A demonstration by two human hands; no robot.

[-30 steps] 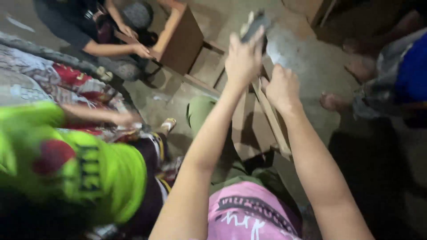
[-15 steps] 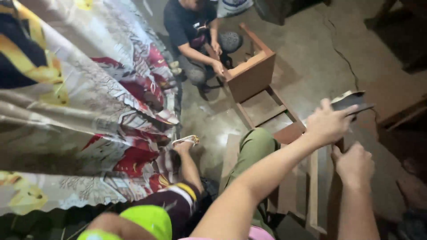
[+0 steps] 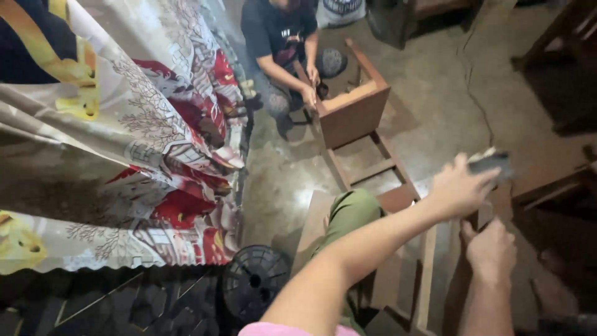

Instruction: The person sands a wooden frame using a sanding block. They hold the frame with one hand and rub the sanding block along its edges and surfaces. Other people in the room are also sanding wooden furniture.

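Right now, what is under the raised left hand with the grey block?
Under the left hand gripping the grey block stands an upright wooden slat; the right hand covers the wood beside it.

The concrete floor (image 3: 429, 106) lies open between the wooden box (image 3: 351, 109) and the dark furniture (image 3: 563, 68) at the right edge; a hand could sweep through there. Close to the person, passage is tight: the left hand (image 3: 457, 190), its grip closed on a dark flat block (image 3: 491, 163), and the right hand (image 3: 491, 249) sit over upright wooden slats (image 3: 429, 274), with the green-clad knee (image 3: 348, 214) just beside. The patterned cloth (image 3: 137, 137) walls off the left side. A black round fan (image 3: 255, 283) blocks the floor near the bottom edge. A seated person (image 3: 280, 43) crowds the box's far side.
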